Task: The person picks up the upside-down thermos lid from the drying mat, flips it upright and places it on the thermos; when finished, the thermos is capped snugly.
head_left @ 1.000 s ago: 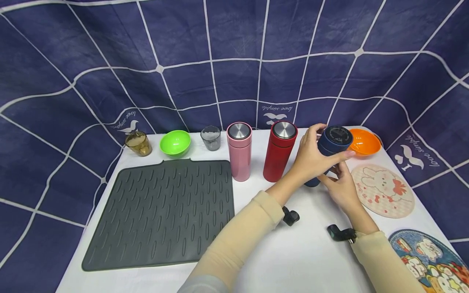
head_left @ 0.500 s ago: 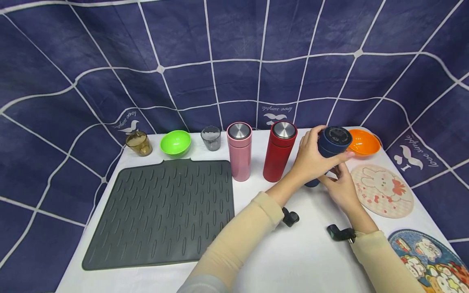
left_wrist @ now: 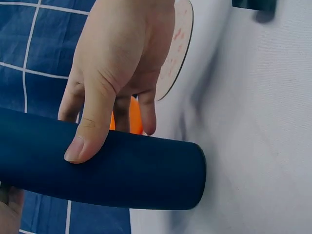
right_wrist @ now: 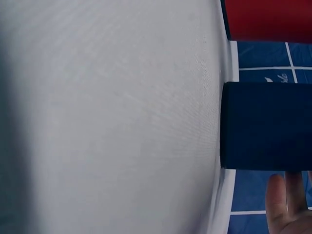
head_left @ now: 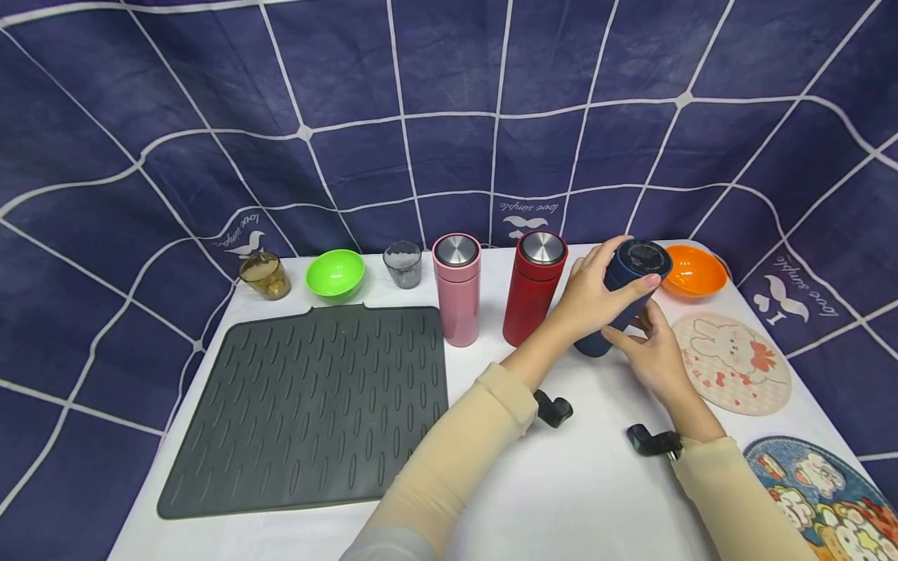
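A dark blue thermos flask (head_left: 620, 300) stands near the back right, its base at the white tabletop. My left hand (head_left: 585, 300) grips its upper part from the left, with the thumb across the front just under the lid. Lower on the right side, my right hand (head_left: 652, 354) holds the same flask. In the left wrist view, the thumb of the right hand (left_wrist: 112, 73) lies along the blue thermos flask (left_wrist: 146, 173), and its other fingers go behind. Left of it stand a red thermos flask (head_left: 535, 288) and a pink one (head_left: 459, 288), both upright with steel lids.
An orange bowl (head_left: 694, 273) sits behind my right hand, beside a pink rabbit placemat (head_left: 733, 362). A blue patterned mat (head_left: 821, 499) lies front right. A dark grey drying mat (head_left: 309, 405) covers the left side. Behind it are a green bowl (head_left: 335, 274), a grey glass (head_left: 403, 265) and an amber glass (head_left: 265, 276).
Both hands have shifted the blue thermos flask slightly to the left, towards the red one. My left thumb now sits a little higher on it. The other things stay where they were.
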Demonstrator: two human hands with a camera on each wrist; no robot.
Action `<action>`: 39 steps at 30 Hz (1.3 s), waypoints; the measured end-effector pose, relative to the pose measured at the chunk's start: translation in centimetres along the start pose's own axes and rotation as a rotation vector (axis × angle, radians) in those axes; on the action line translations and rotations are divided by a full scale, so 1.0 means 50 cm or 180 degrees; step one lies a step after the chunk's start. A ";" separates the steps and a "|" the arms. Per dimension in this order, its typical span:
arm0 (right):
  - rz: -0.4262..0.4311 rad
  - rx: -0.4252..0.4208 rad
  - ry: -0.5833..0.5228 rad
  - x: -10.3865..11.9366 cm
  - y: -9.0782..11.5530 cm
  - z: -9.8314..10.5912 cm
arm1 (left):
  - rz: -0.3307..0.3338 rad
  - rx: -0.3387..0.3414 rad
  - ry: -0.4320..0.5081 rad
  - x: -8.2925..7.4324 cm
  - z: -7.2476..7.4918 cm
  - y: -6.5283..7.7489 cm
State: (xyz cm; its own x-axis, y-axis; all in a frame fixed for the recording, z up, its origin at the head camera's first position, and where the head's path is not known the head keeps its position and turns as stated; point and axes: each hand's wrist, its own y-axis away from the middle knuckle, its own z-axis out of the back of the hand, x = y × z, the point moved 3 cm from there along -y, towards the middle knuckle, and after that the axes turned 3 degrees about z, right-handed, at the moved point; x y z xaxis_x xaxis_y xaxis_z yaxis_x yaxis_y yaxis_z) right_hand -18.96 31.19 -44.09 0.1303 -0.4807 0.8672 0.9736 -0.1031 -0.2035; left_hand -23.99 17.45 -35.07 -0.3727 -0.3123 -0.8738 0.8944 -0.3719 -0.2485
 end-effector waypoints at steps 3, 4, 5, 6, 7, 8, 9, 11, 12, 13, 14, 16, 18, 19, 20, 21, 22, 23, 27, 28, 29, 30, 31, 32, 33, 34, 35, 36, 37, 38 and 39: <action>-0.0039 -0.0004 0.0034 0.003 0.000 -0.001 | 0.0067 -0.0170 0.0030 -0.006 -0.002 -0.001; -0.0047 -0.0011 0.0035 0.003 0.000 -0.002 | 0.0079 -0.0255 0.0030 -0.009 -0.003 -0.001; -0.0051 -0.0020 0.0048 0.004 0.001 -0.002 | 0.0088 -0.0333 0.0033 -0.012 -0.004 -0.001; -0.0054 -0.0016 0.0057 0.004 0.001 -0.002 | 0.0108 -0.0398 0.0026 -0.014 -0.004 -0.001; -0.0058 -0.0010 0.0066 0.004 0.001 -0.002 | 0.0114 -0.0457 0.0021 -0.015 -0.004 0.000; -0.0055 -0.0010 0.0066 0.005 0.000 -0.002 | 0.0106 -0.0489 0.0020 -0.016 -0.004 0.000; -0.0059 -0.0007 0.0069 0.004 -0.001 -0.002 | 0.0079 -0.0490 0.0017 -0.014 -0.004 0.001; -0.0071 0.0005 0.0061 0.002 -0.003 -0.002 | 0.0029 -0.0441 0.0009 -0.011 -0.003 0.002; -0.0074 0.0015 0.0054 0.000 -0.004 -0.001 | 0.0004 -0.0406 -0.0010 -0.010 -0.002 0.002; -0.0074 0.0020 0.0051 -0.001 -0.005 -0.001 | -0.0017 -0.0351 -0.0033 -0.008 0.000 0.001; -0.0078 0.0025 0.0045 -0.002 -0.006 0.000 | -0.0052 -0.0291 -0.0066 -0.008 0.001 0.001; -0.0084 0.0034 0.0027 -0.004 -0.007 0.000 | -0.0084 -0.0178 -0.0162 -0.008 0.004 0.000; -0.0093 0.0043 0.0028 -0.004 -0.006 -0.001 | -0.0081 -0.0112 -0.0230 -0.010 0.006 -0.002; -0.0106 0.0045 0.0041 -0.005 -0.006 -0.001 | -0.0046 -0.0097 -0.0247 -0.011 0.007 -0.002; -0.0112 0.0045 0.0054 -0.005 -0.005 -0.002 | -0.0011 -0.0113 -0.0270 -0.014 0.007 -0.003; -0.0121 0.0038 0.0083 -0.005 -0.004 -0.003 | 0.0054 -0.0129 -0.0297 -0.016 0.007 -0.003; -0.0133 0.0024 0.0113 -0.005 -0.002 -0.003 | 0.0098 -0.0163 -0.0329 -0.019 0.005 -0.003; -0.0127 0.0016 0.0107 -0.004 -0.001 -0.003 | 0.0150 -0.0215 -0.0365 -0.022 0.003 -0.003; -0.0096 -0.0007 0.0136 -0.002 0.002 -0.003 | 0.0279 -0.0470 -0.0518 -0.028 -0.002 -0.003; -0.0081 -0.0001 0.0129 -0.002 0.002 -0.003 | 0.0275 -0.0514 -0.0520 -0.028 -0.002 -0.003; -0.0063 0.0010 0.0125 -0.002 0.001 -0.003 | 0.0281 -0.0534 -0.0506 -0.027 -0.001 -0.002; -0.0063 0.0012 0.0150 -0.002 0.000 -0.003 | 0.0273 -0.0530 -0.0480 -0.026 0.001 -0.002; -0.0062 0.0020 0.0152 -0.002 0.000 -0.003 | 0.0248 -0.0495 -0.0441 -0.024 0.003 -0.002; -0.0066 0.0028 0.0150 -0.002 -0.001 -0.004 | 0.0221 -0.0438 -0.0391 -0.023 0.005 -0.003; -0.0075 0.0038 0.0163 -0.003 -0.001 -0.004 | 0.0190 -0.0371 -0.0359 -0.022 0.007 -0.003; -0.0079 0.0049 0.0174 -0.004 -0.001 -0.004 | 0.0145 -0.0296 -0.0327 -0.022 0.010 -0.004; -0.0090 0.0057 0.0175 -0.005 -0.001 -0.004 | 0.0097 -0.0226 -0.0302 -0.022 0.012 -0.005; -0.0099 0.0066 0.0175 -0.006 -0.001 -0.004 | 0.0051 -0.0161 -0.0294 -0.023 0.014 -0.006; -0.0107 0.0078 0.0171 -0.007 -0.001 -0.004 | 0.0019 -0.0103 -0.0291 -0.023 0.015 -0.007; -0.0112 0.0089 0.0173 -0.008 -0.001 -0.005 | -0.0002 -0.0053 -0.0307 -0.023 0.015 -0.007; -0.0113 0.0096 0.0173 -0.008 -0.001 -0.005 | -0.0014 -0.0027 -0.0331 -0.023 0.015 -0.007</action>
State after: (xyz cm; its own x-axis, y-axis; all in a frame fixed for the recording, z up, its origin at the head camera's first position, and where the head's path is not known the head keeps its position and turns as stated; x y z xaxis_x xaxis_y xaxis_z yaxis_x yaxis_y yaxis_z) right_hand -19.09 31.17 -44.57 0.0860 -0.5237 0.8475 0.9828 -0.0951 -0.1585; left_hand -24.03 17.29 -33.66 -0.3999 -0.4000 -0.8247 0.8946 -0.3661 -0.2563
